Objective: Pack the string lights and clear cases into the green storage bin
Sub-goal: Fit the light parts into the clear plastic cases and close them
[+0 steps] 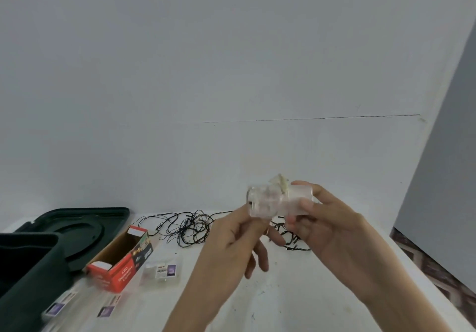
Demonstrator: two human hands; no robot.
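Two hands are raised above the counter (283, 306), both engaged on one clear case (273, 200) held in the air in front of the white wall (231, 74). The left hand (231, 241) pinches the case's left end between thumb and forefinger, its remaining fingers hanging loosely below. The right hand (327, 228) grips the right end, thumb on the near face and fingers curled behind. A pale scrap shows at the top of the case (too blurred to identify). Whether the case is one piece or two joined sections cannot be told.

The string lights (190, 228), thin black wire, lie in a loose tangle on the counter against the wall, behind and below the hands, well apart from the bin.

The green storage bin (25, 267) stands at the left edge, only part of it in view. Its dark lid (85, 226) lies flat just behind it. A red cardboard box (123, 262), open at both ends, rests on its side just beside the bin and lid. A second clear case (161, 272) lies on the counter just right of the box. Two flat packs with purple labels (58, 306) (109, 308) lie near the bin's front corner.
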